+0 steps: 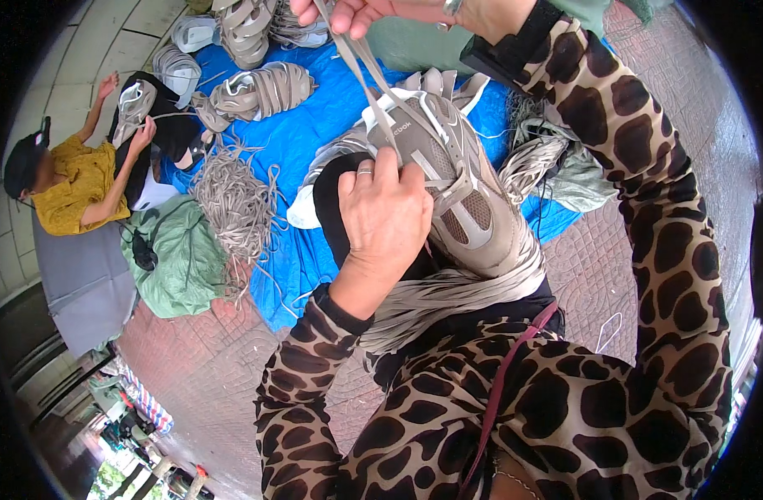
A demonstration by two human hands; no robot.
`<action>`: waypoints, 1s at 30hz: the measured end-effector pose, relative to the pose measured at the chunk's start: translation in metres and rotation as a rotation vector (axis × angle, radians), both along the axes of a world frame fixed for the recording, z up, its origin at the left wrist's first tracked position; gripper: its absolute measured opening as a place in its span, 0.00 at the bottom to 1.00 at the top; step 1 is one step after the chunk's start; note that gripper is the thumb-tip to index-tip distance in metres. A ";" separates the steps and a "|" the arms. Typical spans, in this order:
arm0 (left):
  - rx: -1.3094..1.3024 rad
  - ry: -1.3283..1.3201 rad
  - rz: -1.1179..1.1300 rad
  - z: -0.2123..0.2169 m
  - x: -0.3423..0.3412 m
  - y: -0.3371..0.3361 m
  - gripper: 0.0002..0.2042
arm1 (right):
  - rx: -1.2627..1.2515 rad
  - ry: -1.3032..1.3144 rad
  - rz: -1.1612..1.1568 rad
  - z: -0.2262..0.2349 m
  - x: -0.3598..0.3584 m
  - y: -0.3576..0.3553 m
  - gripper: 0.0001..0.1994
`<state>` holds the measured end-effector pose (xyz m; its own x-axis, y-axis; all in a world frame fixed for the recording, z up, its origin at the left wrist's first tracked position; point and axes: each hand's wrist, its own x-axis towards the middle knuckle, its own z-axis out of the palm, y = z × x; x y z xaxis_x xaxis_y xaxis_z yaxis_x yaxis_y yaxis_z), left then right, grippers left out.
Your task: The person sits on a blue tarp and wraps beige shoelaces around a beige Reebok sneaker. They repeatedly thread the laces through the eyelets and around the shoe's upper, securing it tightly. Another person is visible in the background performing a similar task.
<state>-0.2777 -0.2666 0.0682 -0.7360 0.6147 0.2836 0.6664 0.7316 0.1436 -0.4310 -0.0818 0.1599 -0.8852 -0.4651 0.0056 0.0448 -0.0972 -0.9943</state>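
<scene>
A beige and grey sneaker point(469, 192) rests on my lap, its mesh side panels showing. My left hand point(386, 208), a ring on one finger, lies against the sneaker's lacing with its fingers curled and closed. Flat beige shoelaces point(366, 71) run taut from the shoe beside those fingertips up to my right hand point(377, 12). At the top edge that hand is closed on the laces, partly cut off by the picture. A thick bundle of loose beige laces point(456, 300) is draped across my lap behind the shoe.
A blue tarp point(277, 150) covers the ground, with a tangled lace pile point(235, 196) and stacked shoe uppers point(261, 90) on it. A person in a yellow shirt point(81, 187) sits at left holding a shoe. Green sacks point(177, 267) and a lace bundle point(536, 162) lie nearby.
</scene>
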 end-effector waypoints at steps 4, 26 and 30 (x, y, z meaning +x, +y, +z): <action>0.000 0.017 0.014 0.002 0.001 0.006 0.06 | -0.017 -0.005 -0.019 0.001 0.001 0.003 0.17; 0.026 -0.293 -0.142 0.021 -0.009 -0.035 0.05 | -0.016 -0.191 0.148 0.001 -0.005 0.005 0.14; 0.133 -0.306 -0.120 0.000 -0.013 -0.038 0.08 | -0.040 -0.148 0.041 -0.002 -0.038 0.011 0.13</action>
<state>-0.2908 -0.3047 0.0678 -0.7241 0.6745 0.1442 0.6577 0.6122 0.4389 -0.4687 -0.0704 0.1577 -0.8580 -0.5028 -0.1048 0.1956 -0.1313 -0.9718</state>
